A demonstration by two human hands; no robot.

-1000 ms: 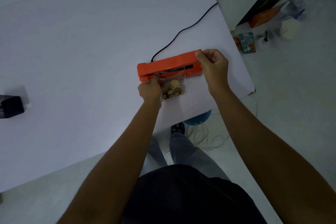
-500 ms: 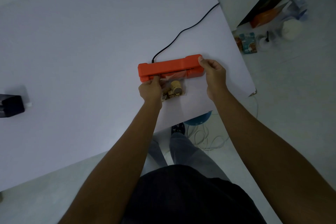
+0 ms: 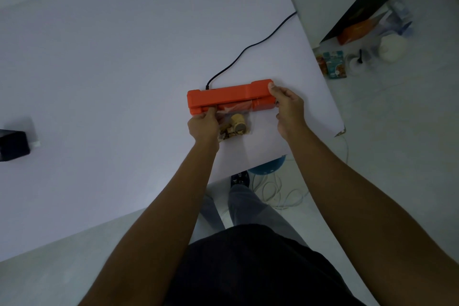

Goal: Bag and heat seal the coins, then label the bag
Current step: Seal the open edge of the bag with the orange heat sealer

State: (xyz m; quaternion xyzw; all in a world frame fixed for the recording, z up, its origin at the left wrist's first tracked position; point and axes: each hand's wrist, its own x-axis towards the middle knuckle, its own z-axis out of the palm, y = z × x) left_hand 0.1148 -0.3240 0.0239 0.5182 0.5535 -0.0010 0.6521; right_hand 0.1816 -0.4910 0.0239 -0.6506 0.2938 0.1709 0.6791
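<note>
A person stands over a white bench (image 3: 99, 82) with an orange heat sealer (image 3: 231, 95) lying near its right-hand corner, a black cord (image 3: 248, 49) trailing away from the sealer's far side. The sealer's lid is down on the mouth of a clear bag (image 3: 234, 122), which lies on the bench against the sealer's near edge with the coins (image 3: 236, 126) heaped inside. The left hand (image 3: 202, 125) pinches the bag's left edge just below the sealer, fingers closed on the plastic. The right hand (image 3: 288, 107) wraps the sealer's right end, thumb on top and fingers curled against its side. Far left of the sealer, a black device (image 3: 13, 145) sits at the bench's edge.
</note>
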